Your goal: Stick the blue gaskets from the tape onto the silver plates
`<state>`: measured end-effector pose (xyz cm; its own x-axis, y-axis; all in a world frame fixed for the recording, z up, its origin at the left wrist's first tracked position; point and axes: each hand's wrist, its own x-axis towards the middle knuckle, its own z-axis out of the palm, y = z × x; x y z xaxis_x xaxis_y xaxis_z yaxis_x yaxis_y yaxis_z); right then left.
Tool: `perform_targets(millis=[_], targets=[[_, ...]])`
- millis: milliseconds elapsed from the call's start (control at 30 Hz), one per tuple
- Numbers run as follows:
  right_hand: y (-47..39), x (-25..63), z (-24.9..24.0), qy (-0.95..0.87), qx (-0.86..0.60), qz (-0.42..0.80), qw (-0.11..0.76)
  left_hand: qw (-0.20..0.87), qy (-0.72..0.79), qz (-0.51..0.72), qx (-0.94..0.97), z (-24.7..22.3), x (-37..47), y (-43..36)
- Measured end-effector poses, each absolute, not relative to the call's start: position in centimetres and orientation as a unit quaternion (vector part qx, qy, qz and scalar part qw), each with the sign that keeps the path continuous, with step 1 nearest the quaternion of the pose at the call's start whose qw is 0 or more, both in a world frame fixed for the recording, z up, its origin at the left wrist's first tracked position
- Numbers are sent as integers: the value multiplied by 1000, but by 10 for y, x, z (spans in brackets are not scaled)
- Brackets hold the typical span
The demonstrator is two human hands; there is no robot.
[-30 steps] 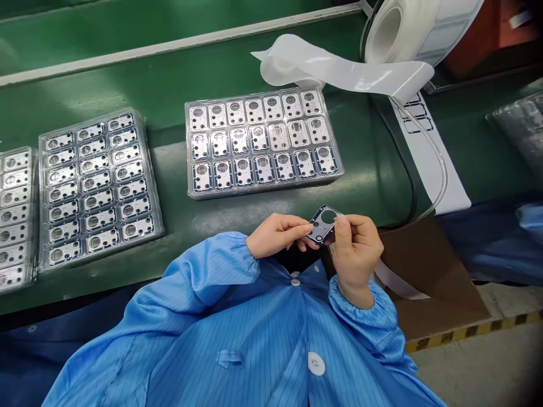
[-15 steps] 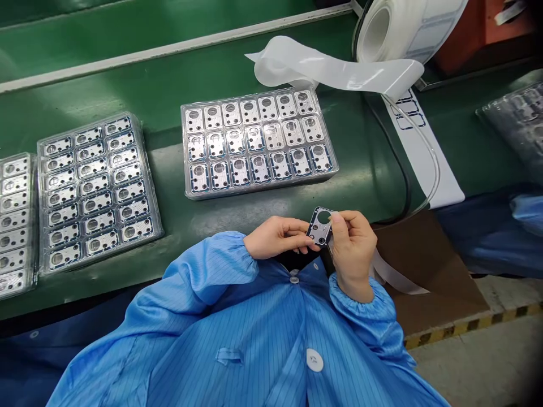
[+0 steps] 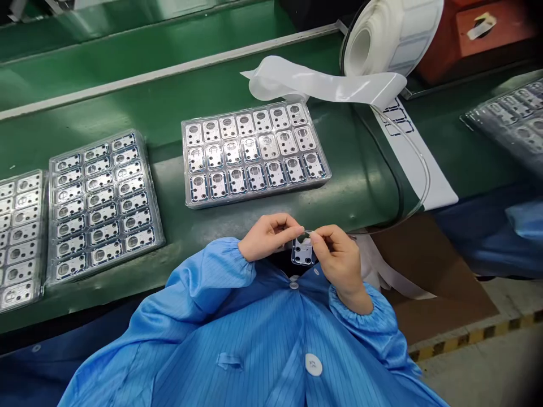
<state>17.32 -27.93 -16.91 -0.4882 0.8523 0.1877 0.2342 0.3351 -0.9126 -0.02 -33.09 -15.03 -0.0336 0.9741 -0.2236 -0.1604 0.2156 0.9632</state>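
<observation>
A small silver metal plate (image 3: pixel 302 254) with dark edging, one large hole and several small ones hangs between my two hands, just in front of my blue smock. My left hand (image 3: pixel 271 234) pinches its upper left edge between thumb and fingers. At the upper right edge, my right hand (image 3: pixel 339 257) grips it with thumb and forefinger. Beyond the hands on the green table (image 3: pixel 254 221) lies a clear plastic tray (image 3: pixel 254 195) filled with similar plates in rows.
More filled trays stand at the left, a near one (image 3: pixel 104 209) and another (image 3: pixel 21 243) at the edge. A roll of white backing tape (image 3: pixel 382 42) stands at the back right, its strip (image 3: pixel 424 158) trailing over the table. Below right is a brown cardboard box (image 3: pixel 432 271).
The plate has turned so its large hole faces up, and my left fingers have moved from its lower left to its upper left edge. The camera view has shifted slightly.
</observation>
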Motion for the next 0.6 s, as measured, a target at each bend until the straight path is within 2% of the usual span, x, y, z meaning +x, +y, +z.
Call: perform_targets(millis=[133,300,433,600], targets=[[-277,175,-171,-736,-354,463,344,604,528,453,389,-147,-2,-334],[-275,180,-172,-719,-334,504,343,548,540,419,483,-129,-5,-329],[-271,193,-179,-684,-323,537,373,400,609,430,533,-107,-39,-295],[-264,224,-194,-637,-397,509,421,179,741,428,485,-107,-103,-229]])
